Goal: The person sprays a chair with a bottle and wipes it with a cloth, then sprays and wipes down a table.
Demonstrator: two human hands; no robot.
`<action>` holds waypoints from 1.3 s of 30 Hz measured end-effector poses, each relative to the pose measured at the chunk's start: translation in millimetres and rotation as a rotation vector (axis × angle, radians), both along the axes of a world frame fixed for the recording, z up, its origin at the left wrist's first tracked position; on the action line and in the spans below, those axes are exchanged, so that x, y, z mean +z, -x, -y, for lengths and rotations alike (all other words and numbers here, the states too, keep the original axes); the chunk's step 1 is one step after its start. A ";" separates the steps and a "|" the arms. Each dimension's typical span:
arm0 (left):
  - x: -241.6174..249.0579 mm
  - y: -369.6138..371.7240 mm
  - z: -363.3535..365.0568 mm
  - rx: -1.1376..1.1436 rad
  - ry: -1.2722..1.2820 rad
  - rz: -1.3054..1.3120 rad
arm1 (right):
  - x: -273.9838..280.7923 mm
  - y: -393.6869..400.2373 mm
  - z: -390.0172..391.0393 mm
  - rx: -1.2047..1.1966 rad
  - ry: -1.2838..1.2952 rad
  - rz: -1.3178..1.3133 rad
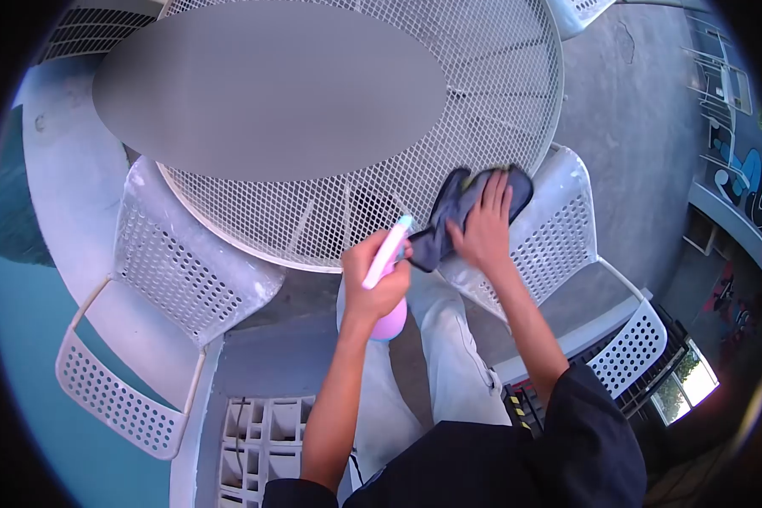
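Note:
My left hand [377,275] is wrapped round a spray bottle [391,317] with a pink body and a white spray head, held in front of the table's near edge. Its light-green nozzle tip points up and away from me. My right hand [487,229] lies flat, fingers stretched out, on a dark grey cloth [449,220]. The bunched cloth rests over the near right rim of the round white mesh table [504,93], partly hidden under the palm.
White perforated metal chairs stand at the left [178,262] and right [559,229] of the table. Grey concrete blocks [267,440] sit low on the left by a ledge. A smooth grey oval hides much of the tabletop.

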State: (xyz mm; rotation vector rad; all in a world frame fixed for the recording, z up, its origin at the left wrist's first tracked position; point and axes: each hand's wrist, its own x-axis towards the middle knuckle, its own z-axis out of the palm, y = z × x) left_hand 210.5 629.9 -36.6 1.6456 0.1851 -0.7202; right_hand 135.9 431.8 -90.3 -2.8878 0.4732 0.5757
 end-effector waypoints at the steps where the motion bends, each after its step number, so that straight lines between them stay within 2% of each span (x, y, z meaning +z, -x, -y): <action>1: 3.3 1.2 -13.2 -0.028 -0.067 -0.011 | -9.9 -15.1 12.5 -0.026 -0.004 0.101; 3: 11.5 1.3 -38.7 -0.033 -0.178 -0.025 | -23.7 -52.7 38.2 -0.047 0.016 0.243; 7: 9.3 20.2 -80.0 0.177 -0.133 -0.057 | -53.9 -133.6 64.8 -0.124 0.017 0.455; 11: 2.8 37.5 -99.0 0.368 -0.150 -0.032 | -60.0 -177.9 13.9 -0.070 0.071 0.578; 12: -0.5 42.7 -101.5 0.427 -0.153 -0.025 | -54.9 -179.0 -5.7 -0.033 -0.008 0.584; 17: -12.6 66.9 -93.3 0.523 -0.255 -0.052 | -25.9 -157.1 -112.9 0.269 -0.419 0.360; 18: -11.6 67.8 -88.8 0.475 -0.303 -0.006 | -21.7 -151.2 -133.6 0.399 -0.485 0.272; 19: -12.7 71.1 -84.1 0.523 -0.267 -0.055 | -19.8 -145.6 -153.0 0.525 -0.544 0.180; 21: -15.6 76.4 -76.3 0.553 -0.232 -0.021 | -25.8 -136.0 -188.1 0.782 -0.777 0.151; 22: -17.2 77.9 -74.4 0.560 -0.260 -0.041 | -27.1 -132.1 -201.2 0.906 -0.795 0.163; 25: -14.3 81.3 -71.0 0.588 -0.228 -0.046 | -36.1 -138.6 -203.6 1.024 -0.811 0.154; 27: -14.1 85.2 -72.1 0.603 -0.225 -0.071 | -33.2 -141.5 -186.0 1.021 -0.807 0.162; 32: -10.7 84.6 -82.7 0.620 -0.268 -0.059 | -12.5 -116.1 -116.0 0.782 -0.523 0.076; 34: -10.1 87.0 -88.6 0.675 -0.255 -0.067 | -1.3 -85.7 -92.9 0.703 -0.443 -0.101; 36: -11.0 89.3 -95.2 0.728 -0.262 -0.035 | 0.3 -47.3 -80.4 0.616 -0.463 -0.126; 37: -12.0 91.0 -99.2 0.758 -0.269 0.000 | 7.1 -39.5 -79.2 0.584 -0.537 -0.184; 39: -11.1 93.9 -108.3 0.833 -0.276 -0.005 | 18.0 -35.8 -84.1 0.484 -0.791 -0.141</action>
